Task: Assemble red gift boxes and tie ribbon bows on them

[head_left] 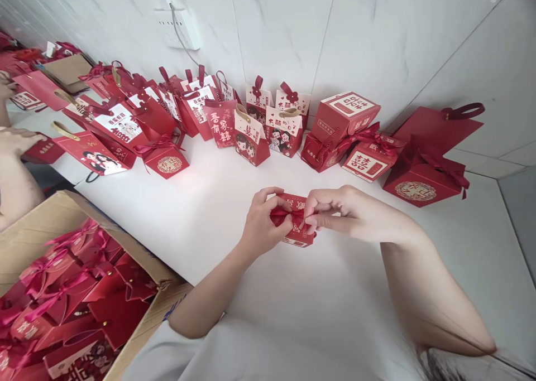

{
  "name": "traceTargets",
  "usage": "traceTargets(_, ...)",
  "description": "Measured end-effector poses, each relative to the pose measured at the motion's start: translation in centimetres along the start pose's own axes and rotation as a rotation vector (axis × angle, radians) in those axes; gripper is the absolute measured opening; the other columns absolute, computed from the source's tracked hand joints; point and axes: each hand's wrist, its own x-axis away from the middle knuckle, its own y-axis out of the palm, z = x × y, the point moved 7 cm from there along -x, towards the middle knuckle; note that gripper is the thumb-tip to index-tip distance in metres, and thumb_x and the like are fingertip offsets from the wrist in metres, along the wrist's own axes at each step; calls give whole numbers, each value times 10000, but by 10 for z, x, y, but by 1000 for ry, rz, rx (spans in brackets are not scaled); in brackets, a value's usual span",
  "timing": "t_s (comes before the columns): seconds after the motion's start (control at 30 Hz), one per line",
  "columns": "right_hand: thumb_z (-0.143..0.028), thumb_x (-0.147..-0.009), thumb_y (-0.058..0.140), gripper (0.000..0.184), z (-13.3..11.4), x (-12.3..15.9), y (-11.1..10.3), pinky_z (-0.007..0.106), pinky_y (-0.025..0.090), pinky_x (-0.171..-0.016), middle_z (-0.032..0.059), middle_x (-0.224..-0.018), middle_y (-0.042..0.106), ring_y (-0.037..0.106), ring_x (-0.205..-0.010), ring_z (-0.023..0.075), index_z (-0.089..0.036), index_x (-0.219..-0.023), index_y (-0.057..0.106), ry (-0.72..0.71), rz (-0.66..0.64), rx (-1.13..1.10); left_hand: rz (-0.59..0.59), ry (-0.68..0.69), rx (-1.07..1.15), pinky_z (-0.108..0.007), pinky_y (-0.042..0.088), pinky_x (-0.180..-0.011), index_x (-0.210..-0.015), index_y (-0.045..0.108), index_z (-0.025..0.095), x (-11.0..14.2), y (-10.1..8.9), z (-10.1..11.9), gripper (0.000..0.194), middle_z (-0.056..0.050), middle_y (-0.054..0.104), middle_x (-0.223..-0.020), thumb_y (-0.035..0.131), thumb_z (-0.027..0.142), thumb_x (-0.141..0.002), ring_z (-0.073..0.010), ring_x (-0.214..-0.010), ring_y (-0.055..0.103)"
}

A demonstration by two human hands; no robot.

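A small red gift box [298,237] with pale Chinese lettering lies on the white table in front of me. A dark red ribbon [286,216] runs across its top. My left hand [264,222] is on the box's left side, thumb and fingers pinching the ribbon near the middle. From the right, my right hand [330,212] pinches a ribbon end above the box, fingertips close together. The two hands nearly meet over the ribbon, and part of the box is hidden beneath them.
Several finished red and white gift boxes [251,141] stand along the tiled wall. A cardboard carton [167,300] full of ribboned red boxes is at lower left. Another person's hand [20,141] rests by a red box at far left. A wall socket [178,29] has a cable.
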Motion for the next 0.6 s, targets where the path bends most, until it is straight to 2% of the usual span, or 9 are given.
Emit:
traceTargets(0.17, -222, -918, 526, 152, 0, 1, 11, 244, 473, -657, -20, -818, 705, 656, -718, 138, -243, -871, 669, -22, -190, 112, 28, -31, -31, -389, 507, -954, -852, 663, 218, 0, -1, -3, 101, -56, 547, -1293, 629, 167, -772, -243, -1203, 530)
traceTargets(0.4, -176, -842, 605, 157, 12, 10, 21, 234, 459, -629, -30, -773, 712, 660, -684, 140, -255, -785, 727, 76, -338, 235, 18, -38, 89, -388, 472, -978, -862, 654, 209, -3, -6, -4, 143, -76, 544, -1278, 522, 154, -858, -237, -1215, 523)
traceTargets(0.5, -223, -832, 635, 126, 15, 14, 26, 234, 452, -592, -18, -750, 716, 668, -676, 153, -248, -769, 741, 147, -395, 195, 55, -101, 127, -386, 470, -960, -810, 644, 209, -3, -7, -4, 161, -70, 564, -1233, 519, 236, -907, -236, -1199, 532)
traceTargets(0.6, -337, -843, 652, 163, 16, 16, 26, 235, 434, -537, -4, -681, 698, 661, -612, 159, -223, -747, 719, 230, -423, 140, 82, -132, 97, -395, 469, -947, -784, 621, 196, -3, -7, -4, 121, -79, 559, -1223, 623, 292, -857, -250, -1174, 547)
